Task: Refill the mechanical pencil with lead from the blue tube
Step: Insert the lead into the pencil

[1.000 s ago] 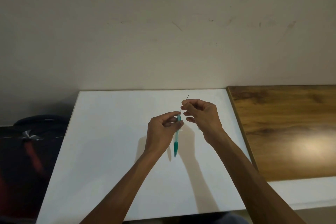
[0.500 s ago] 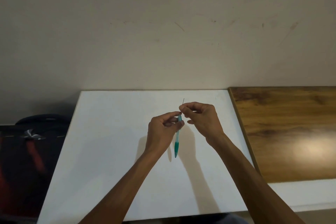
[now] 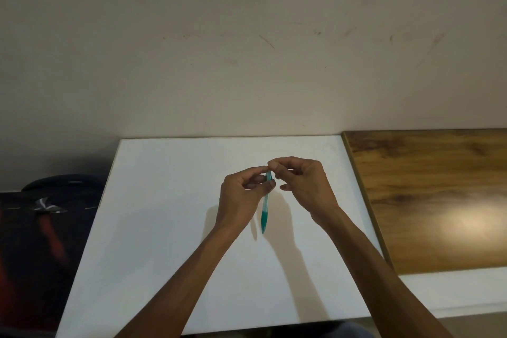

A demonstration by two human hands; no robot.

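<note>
A teal mechanical pencil [image 3: 265, 210] hangs upright with its tip pointing down, above the middle of the white table [image 3: 170, 228]. My left hand [image 3: 241, 195] grips its upper barrel between thumb and fingers. My right hand [image 3: 300, 184] pinches with thumb and forefinger right at the pencil's top end. No lead shows above the fingers now. Whether a lead is still between the fingertips is hidden. The blue tube is not in view.
A wooden tabletop [image 3: 439, 195] adjoins the white table on the right. A dark bag [image 3: 38, 228] with a red strap lies low at the left. A plain wall [image 3: 247, 49] rises behind the table.
The thin lead that stuck up from my right fingertips has gone down out of sight at the pencil's top. My right hand has dropped onto the pencil's end. The left hand held still.
</note>
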